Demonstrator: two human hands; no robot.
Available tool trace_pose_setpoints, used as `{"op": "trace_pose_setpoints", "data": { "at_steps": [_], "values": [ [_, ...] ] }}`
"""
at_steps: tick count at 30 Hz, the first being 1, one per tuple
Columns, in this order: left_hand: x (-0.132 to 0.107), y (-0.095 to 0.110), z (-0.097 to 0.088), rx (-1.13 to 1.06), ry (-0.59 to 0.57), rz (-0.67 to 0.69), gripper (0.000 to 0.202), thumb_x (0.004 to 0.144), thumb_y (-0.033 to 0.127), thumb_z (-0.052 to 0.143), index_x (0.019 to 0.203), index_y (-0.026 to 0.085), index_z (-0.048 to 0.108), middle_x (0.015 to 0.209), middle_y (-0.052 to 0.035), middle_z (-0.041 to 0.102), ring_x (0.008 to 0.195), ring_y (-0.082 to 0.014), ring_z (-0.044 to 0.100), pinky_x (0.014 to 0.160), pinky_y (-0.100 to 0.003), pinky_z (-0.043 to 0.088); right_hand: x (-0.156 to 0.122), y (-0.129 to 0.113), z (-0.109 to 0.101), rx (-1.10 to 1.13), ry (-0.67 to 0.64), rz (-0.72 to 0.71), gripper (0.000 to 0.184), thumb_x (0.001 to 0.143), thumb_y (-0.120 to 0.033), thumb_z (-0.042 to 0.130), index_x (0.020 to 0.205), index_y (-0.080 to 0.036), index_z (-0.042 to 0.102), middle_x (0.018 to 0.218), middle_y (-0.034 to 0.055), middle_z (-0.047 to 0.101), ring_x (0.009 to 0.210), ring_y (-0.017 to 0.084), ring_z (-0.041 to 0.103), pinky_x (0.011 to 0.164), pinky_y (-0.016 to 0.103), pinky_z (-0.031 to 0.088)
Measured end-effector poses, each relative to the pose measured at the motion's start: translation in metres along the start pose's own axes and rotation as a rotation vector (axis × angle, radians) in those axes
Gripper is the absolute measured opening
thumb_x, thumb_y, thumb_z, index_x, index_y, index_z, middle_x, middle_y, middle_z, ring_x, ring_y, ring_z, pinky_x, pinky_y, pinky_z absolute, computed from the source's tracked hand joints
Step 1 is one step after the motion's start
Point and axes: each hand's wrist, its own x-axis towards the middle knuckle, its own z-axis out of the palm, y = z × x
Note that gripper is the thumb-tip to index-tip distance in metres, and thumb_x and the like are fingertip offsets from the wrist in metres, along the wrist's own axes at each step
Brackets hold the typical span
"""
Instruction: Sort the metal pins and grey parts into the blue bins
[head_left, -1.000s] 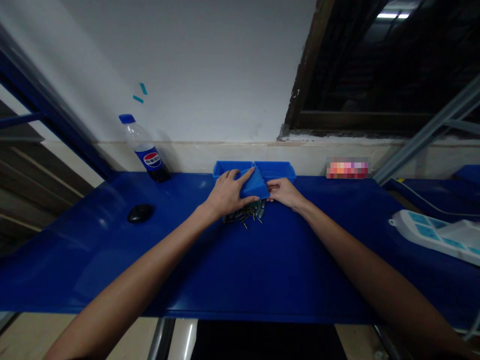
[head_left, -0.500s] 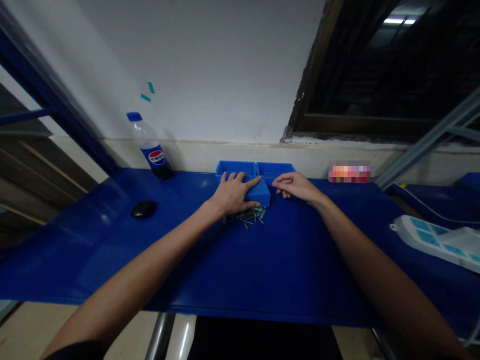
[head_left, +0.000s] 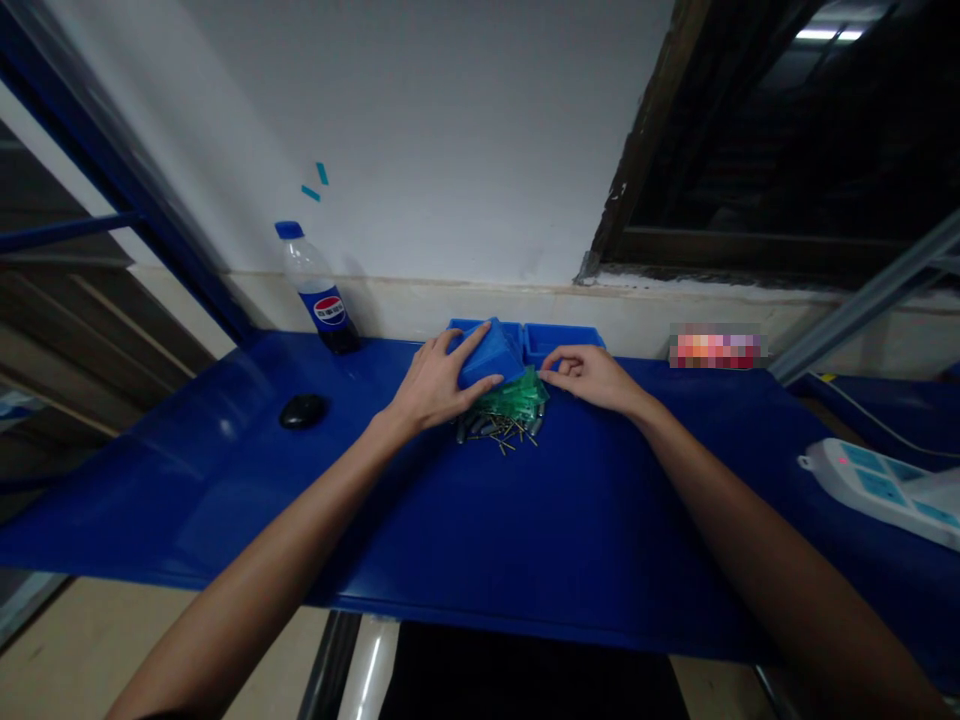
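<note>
My left hand (head_left: 441, 378) grips a small blue plastic bin (head_left: 491, 352), which is tipped over with its base turned up. Below its raised edge lies a heap of green, see-through plastic pieces (head_left: 517, 397). Brass-coloured screws (head_left: 504, 440) and grey cylindrical pieces stick out from under the heap on the near side. To the right of the heap is my right hand (head_left: 589, 377), with its fingers curled and the thumb and forefinger close together at the edge of the green pieces. Whether anything is between those fingertips is hidden.
Against the wall stand two more blue bins, the right one (head_left: 562, 338) partly behind my right hand. A cola bottle (head_left: 328, 306) and a black mouse (head_left: 303, 411) are on the left. A blurred red package (head_left: 716, 348) and a white power strip (head_left: 862, 480) are on the right.
My left hand has lifted and tilted the upturned bin, and green pieces now show beneath it. My right hand has come close to their right edge. The view has shifted slightly.
</note>
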Motion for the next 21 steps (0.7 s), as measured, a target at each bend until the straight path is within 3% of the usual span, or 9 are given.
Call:
{"op": "trace_pose_setpoints", "data": {
  "at_steps": [6, 10, 13, 15, 18, 21],
  "values": [
    [-0.014, -0.016, -0.012, -0.12, 0.071, -0.117, 0.087, 0.093, 0.071, 0.06, 0.166, 0.03, 0.036, 0.148, -0.0166, 0.053, 0.138, -0.0391, 0.052, 0.121, -0.059, 0.036, 0.0, -0.024, 0.01, -0.063, 0.077, -0.086, 0.021, 0.089, -0.04, 0.071, 0.082, -0.02, 0.067, 0.059, -0.0039, 0.056, 0.053, 0.012, 0.049, 0.054, 0.028, 0.035],
    [-0.018, -0.027, -0.023, -0.256, 0.221, -0.191, 0.083, 0.094, 0.068, 0.063, 0.161, 0.024, 0.045, 0.147, -0.0175, 0.059, 0.138, -0.0374, 0.054, 0.124, -0.057, 0.035, 0.012, -0.056, 0.027, -0.085, 0.137, -0.22, 0.019, 0.091, -0.038, 0.073, 0.094, -0.02, 0.072, 0.077, 0.002, 0.069, 0.067, 0.017, 0.06, 0.065, 0.031, 0.046],
    [-0.019, -0.035, -0.026, -0.357, 0.365, -0.244, 0.08, 0.094, 0.068, 0.064, 0.158, 0.023, 0.049, 0.15, -0.0166, 0.06, 0.141, -0.0372, 0.053, 0.125, -0.058, 0.033, 0.03, -0.08, 0.048, -0.197, 0.057, -0.378, 0.026, 0.094, -0.043, 0.073, 0.111, -0.023, 0.076, 0.109, 0.0072, 0.076, 0.097, 0.024, 0.068, 0.089, 0.039, 0.05],
    [-0.02, -0.04, -0.024, -0.407, 0.447, -0.309, 0.079, 0.095, 0.07, 0.062, 0.157, 0.022, 0.048, 0.152, -0.0165, 0.059, 0.141, -0.0371, 0.054, 0.123, -0.059, 0.036, 0.046, -0.093, 0.065, -0.265, -0.044, -0.472, 0.03, 0.095, -0.047, 0.073, 0.112, -0.023, 0.078, 0.116, 0.0088, 0.076, 0.11, 0.027, 0.066, 0.101, 0.044, 0.046],
    [-0.022, -0.051, -0.018, -0.502, 0.599, -0.403, 0.08, 0.098, 0.073, 0.054, 0.159, 0.024, 0.042, 0.155, -0.0155, 0.057, 0.143, -0.035, 0.054, 0.122, -0.057, 0.039, 0.073, -0.105, 0.09, -0.334, -0.163, -0.545, 0.03, 0.094, -0.048, 0.075, 0.105, -0.021, 0.08, 0.114, 0.0096, 0.076, 0.107, 0.027, 0.066, 0.103, 0.045, 0.044],
    [-0.023, -0.07, -0.012, -0.586, 0.686, -0.423, 0.08, 0.101, 0.074, 0.046, 0.164, 0.027, 0.031, 0.156, -0.0126, 0.056, 0.144, -0.0323, 0.055, 0.122, -0.051, 0.041, 0.102, -0.111, 0.106, -0.342, -0.197, -0.529, 0.016, 0.093, -0.034, 0.077, 0.098, -0.019, 0.082, 0.105, 0.0084, 0.078, 0.102, 0.025, 0.068, 0.098, 0.04, 0.045]
  ]
}}
